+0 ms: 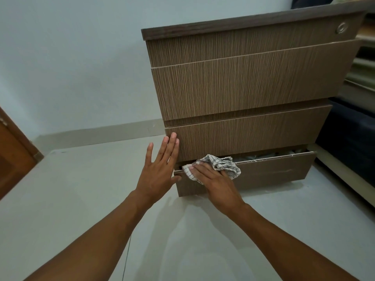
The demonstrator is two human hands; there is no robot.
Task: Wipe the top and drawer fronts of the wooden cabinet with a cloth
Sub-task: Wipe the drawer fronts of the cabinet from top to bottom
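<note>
The wooden cabinet [239, 88] stands against the pale wall, with a dark top edge and several drawer fronts. Its bottom drawer [274, 171] is pulled out a little, with items showing inside. My right hand [215, 179] presses a white checked cloth [221, 163] flat against the left end of that drawer's front and top rim. My left hand [160, 165] is open with fingers spread, its fingertips resting on the left edge of the drawer above [243, 136].
Pale tiled floor [81, 199] spreads in front of the cabinet. A brown wooden door [12, 155] is at the far left. A dark blue sofa or bed [349, 147] sits right of the cabinet. A round lock [342, 27] is on the top drawer.
</note>
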